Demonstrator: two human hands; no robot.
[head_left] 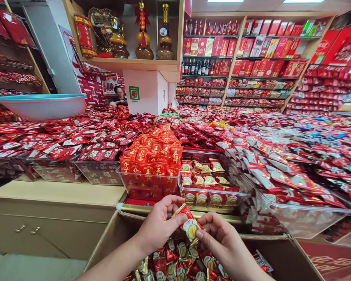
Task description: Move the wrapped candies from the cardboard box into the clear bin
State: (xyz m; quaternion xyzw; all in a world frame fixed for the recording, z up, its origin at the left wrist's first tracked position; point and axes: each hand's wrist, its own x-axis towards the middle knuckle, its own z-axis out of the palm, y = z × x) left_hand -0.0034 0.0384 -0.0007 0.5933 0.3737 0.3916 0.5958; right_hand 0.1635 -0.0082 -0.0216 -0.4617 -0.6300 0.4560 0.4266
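Head view: left hand point(160, 222) and right hand point(222, 239) pinch a packet point(190, 227) by opposite ends, likely steadying it above the box point(289, 257).

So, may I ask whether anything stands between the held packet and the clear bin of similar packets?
Low down, the carton's far wall and the bin's front wall do; above them, nothing visible blocks the packet.

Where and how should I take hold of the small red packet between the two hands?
Probably pinch the red packet near its gold-edged ends: the upper from the left, the lower from the right. It slants, with its upper end toward the left hand, so that direction looks natural. The right hand pinches nearer the lower end, leaving the printed middle mostly uncovered.
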